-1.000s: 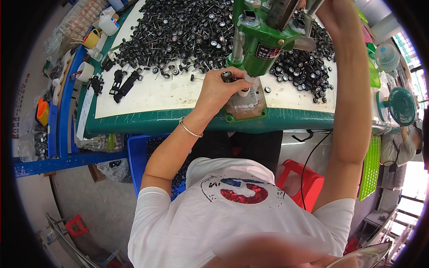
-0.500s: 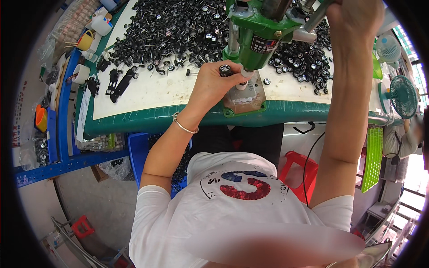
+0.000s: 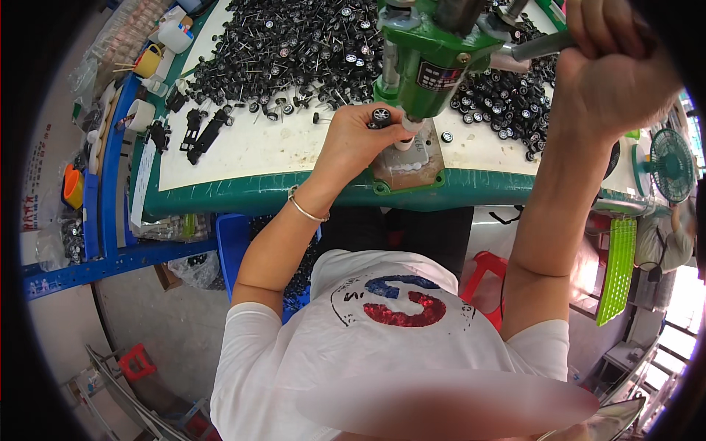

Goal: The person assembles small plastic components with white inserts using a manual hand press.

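Observation:
My left hand (image 3: 358,141) is closed on a small black toy wheel (image 3: 380,116) with a silver hub, pinched between thumb and fingers. It is beside the whitish tip (image 3: 413,125) of a green hand press (image 3: 428,62). Below the tip, a short white post (image 3: 403,144) rises from the press's metal base plate (image 3: 408,167), partly hidden by my thumb. Whether an axle is in the wheel, I cannot tell. My right hand (image 3: 607,81) is wrapped round the press's metal lever (image 3: 546,46), at the upper right.
A large heap of wheels on axles (image 3: 294,55) covers the table's back left. Loose wheels (image 3: 500,110) are piled right of the press; a single wheel (image 3: 447,137) lies nearer. Black chassis parts (image 3: 207,137) lie at left. A green fan (image 3: 669,162) stands far right.
My right hand has come down and to the right, swinging the lever lower, closer to level. My left hand stays at the press with the toy wheel. The whole view has shifted slightly.

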The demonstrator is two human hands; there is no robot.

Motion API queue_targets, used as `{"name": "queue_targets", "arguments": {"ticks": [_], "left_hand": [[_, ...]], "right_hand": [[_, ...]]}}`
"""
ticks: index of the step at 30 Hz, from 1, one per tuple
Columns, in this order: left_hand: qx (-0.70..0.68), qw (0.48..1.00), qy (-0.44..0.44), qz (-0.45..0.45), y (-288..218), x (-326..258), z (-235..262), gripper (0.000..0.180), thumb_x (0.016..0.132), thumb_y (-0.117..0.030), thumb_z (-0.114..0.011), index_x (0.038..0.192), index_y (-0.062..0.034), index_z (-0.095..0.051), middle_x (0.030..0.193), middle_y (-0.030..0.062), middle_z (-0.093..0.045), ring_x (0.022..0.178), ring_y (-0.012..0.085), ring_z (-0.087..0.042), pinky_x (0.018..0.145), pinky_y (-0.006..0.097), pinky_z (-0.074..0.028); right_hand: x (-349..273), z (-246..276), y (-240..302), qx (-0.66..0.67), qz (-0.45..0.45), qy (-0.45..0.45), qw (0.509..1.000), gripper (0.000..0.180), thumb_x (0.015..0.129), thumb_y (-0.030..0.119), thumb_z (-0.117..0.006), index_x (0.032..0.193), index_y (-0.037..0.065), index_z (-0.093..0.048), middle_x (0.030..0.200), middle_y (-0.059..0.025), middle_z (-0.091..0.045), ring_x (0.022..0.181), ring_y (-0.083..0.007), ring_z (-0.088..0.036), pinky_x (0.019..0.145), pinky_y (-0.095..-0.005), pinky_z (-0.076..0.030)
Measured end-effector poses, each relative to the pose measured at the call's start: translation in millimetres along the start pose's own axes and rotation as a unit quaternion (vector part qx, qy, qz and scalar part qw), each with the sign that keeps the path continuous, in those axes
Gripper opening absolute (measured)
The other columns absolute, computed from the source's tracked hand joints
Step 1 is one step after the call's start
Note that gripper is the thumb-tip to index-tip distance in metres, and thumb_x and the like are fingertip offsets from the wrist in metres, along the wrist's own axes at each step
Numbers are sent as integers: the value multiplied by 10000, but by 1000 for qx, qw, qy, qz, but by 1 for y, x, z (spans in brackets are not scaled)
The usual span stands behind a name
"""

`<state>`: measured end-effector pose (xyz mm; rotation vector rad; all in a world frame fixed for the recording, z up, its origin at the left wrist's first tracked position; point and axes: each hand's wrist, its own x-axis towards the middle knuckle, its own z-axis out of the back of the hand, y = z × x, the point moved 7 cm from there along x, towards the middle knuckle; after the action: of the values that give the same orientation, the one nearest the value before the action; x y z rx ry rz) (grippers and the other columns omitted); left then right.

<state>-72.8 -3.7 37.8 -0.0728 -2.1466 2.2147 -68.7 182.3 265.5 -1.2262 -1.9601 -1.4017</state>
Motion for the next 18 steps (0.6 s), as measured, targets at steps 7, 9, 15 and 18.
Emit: {"name": "queue_targets", "arguments": {"ticks": [7,9,15,18], "left_hand": [[-3,1000,-6,-9,7,-2,4,172,764,-51,-758,931,-24,-723,739,-9,-667,637,38,-566,591,187,-450],[-28,999,-18,30,6,-5,3,163,762,-101,-771,903,-37,-721,718,-20,-661,608,23,-540,533,169,-387],[-113,993,-21,12,7,-4,-5,219,751,-54,-758,956,-17,-691,773,7,-658,646,46,-568,569,193,-429],[-139,990,-8,-14,5,-4,-4,338,746,21,-731,1078,9,-668,881,53,-669,725,82,-612,636,219,-515]], "right_hand": [[1,0,0,119,1,75,990,266,846,184,-438,612,112,-332,493,18,-196,419,-90,-124,408,-279,-134],[-3,3,3,107,19,50,993,288,858,182,-435,597,107,-338,489,21,-204,416,-84,-124,399,-276,-120],[9,-6,-7,117,-31,76,990,312,869,199,-470,601,103,-343,504,27,-215,429,-77,-144,408,-256,-125],[17,-12,-13,145,-45,113,982,308,880,192,-498,617,104,-363,526,33,-237,442,-67,-167,416,-242,-137]]}}
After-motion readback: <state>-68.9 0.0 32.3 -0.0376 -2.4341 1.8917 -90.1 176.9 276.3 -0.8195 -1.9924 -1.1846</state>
